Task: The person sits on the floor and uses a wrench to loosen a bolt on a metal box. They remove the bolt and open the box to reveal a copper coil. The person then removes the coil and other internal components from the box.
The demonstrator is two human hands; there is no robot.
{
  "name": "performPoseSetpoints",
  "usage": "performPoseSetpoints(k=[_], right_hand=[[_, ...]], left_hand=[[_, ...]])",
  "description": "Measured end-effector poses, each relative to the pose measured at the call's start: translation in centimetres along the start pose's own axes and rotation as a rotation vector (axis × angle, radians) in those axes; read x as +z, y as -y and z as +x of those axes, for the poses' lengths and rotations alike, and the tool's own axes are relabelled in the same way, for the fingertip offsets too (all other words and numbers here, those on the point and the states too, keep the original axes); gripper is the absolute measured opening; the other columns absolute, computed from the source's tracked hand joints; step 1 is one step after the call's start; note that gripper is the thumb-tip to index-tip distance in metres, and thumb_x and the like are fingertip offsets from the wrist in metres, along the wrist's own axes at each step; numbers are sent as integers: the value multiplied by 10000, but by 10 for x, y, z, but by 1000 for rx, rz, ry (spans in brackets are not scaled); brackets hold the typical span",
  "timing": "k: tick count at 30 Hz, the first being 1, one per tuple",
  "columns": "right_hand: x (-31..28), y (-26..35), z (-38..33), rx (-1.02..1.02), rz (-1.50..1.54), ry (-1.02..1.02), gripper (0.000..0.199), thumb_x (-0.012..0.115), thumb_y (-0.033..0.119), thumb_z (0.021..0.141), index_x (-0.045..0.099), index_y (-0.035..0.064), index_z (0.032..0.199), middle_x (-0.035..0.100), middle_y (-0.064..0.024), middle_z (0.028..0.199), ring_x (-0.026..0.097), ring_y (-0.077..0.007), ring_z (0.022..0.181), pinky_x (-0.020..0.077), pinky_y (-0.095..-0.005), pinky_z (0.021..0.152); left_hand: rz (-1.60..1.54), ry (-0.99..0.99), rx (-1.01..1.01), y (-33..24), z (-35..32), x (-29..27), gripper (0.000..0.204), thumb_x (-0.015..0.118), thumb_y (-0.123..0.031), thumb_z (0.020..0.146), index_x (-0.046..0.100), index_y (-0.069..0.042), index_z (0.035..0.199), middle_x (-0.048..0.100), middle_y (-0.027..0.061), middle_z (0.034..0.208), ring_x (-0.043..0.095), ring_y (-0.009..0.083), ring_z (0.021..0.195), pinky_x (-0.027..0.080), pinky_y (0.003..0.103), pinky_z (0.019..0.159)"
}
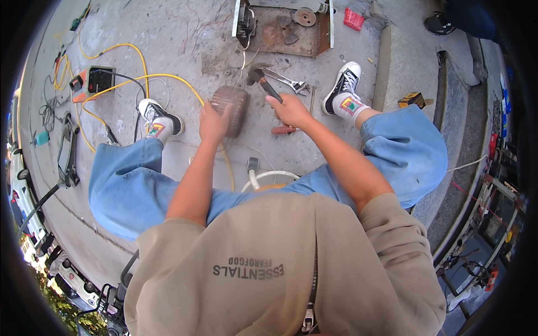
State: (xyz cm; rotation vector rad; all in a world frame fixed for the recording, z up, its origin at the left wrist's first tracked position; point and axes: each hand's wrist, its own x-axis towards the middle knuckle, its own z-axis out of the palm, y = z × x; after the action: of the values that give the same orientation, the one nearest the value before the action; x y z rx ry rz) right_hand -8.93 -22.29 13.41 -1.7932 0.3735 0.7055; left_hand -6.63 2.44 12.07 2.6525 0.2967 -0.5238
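The person sits low over a concrete floor [168, 45], knees spread, with a rusty ribbed cylinder, seemingly a motor core [231, 109], lying between the feet. Behind it sits a rusted metal tray [291, 42] of parts, and to the left a yellow cable [140, 78] loops toward an orange-and-black meter box [92, 81].

The work looks to be at the striking stage: the core is being steadied while a blow is readied. The next move seems to call for a short, controlled swing onto the core's upper end, clear of the steadying fingers.

The left hand [213, 124] rests against the core's near left side, fingers loosely curled on it, bracing rather than gripping tight. The right hand [291, 109] is wrapped closed around the handle of a hammer [262, 81], whose head hangs just above and right of the core. An adjustable wrench [288, 83] lies on the floor just beyond.
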Motion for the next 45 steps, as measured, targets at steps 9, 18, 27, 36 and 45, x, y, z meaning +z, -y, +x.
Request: performPoseSetpoints(k=[9,18,27,36,45], right_hand=[[31,17,-8,-240,108,-126,434,539,400,950,539,1,780,561,-91,567,538,-204,437,445,-366,456],[26,48,-20,-44,163,-22,402,521,365,966,495,18,764,527,-66,543,519,-189,408,419,-347,408],[29,51,-23,234,81,159,405,514,386,967,485,22,794,476,-45,520,477,-140,352,363,-303,324],[38,25,-26,23,152,94,389,510,386,967,484,25,824,464,-42,517,450,-138,341,361,-304,318],[21,-13,9,385,524,41,367,522,361,955,490,19,825,470,-44,560,445,-152,376,383,-335,352]], left_hand=[[-38,-27,156,5,-14,-1,1199,861,-520,560,264,110,1388,433,280,1303,440,393,1227,392,415,1023],[-209,-60,235,35,-1,16,952,739,-491,742,328,118,1348,448,299,1260,447,412,1195,361,432,1035],[-318,-126,250,54,15,35,509,500,-243,949,401,75,1334,475,293,1247,457,423,1182,362,447,1019],[-277,-108,207,50,18,35,474,485,-274,955,434,37,1309,492,280,1240,478,424,1160,384,456,989],[-393,62,39,60,32,26,602,413,-558,956,564,2,1117,636,262,1036,601,387,1028,444,414,890]])
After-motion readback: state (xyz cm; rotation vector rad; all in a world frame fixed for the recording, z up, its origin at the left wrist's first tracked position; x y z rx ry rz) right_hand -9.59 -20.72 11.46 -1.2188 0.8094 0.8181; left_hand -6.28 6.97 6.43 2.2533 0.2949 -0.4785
